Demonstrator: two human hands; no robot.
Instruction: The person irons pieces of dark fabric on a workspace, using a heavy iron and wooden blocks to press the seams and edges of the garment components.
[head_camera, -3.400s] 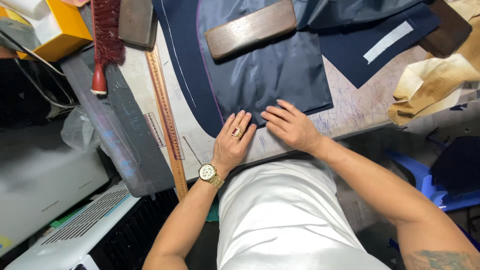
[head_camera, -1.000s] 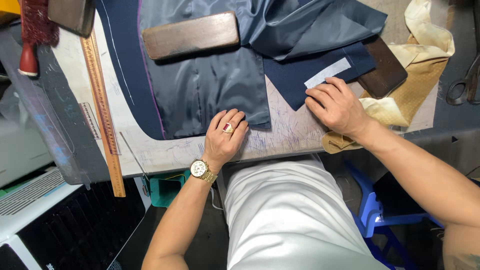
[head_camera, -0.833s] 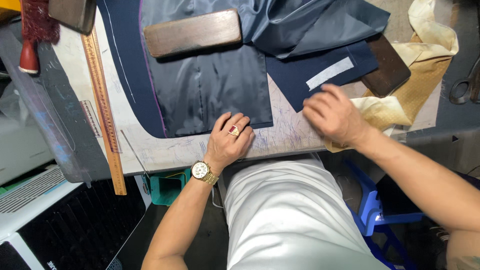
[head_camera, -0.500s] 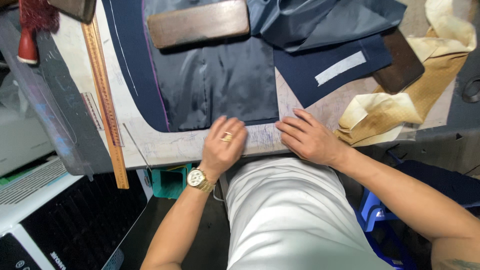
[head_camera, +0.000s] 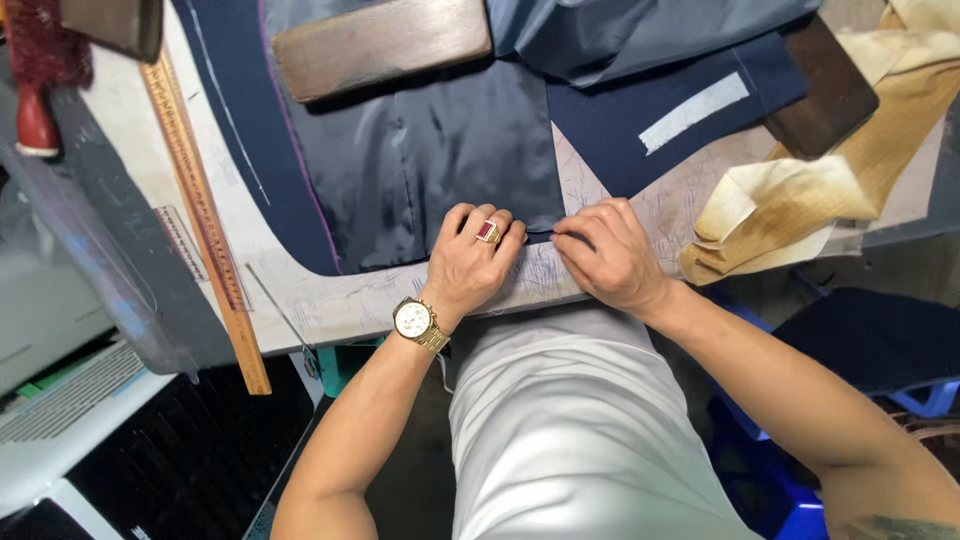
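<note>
At the near edge of the bench, both hands are pinching the grey lining hem: left hand and right hand fingers meeting on its corner, cloth lying away from them.

- Bare scribbled table lies open just right of the grey lining.
- A wooden block bars the lining's far end.
- A wooden ruler lies well left.
- Crumpled tan cloth crowds the right.
</note>
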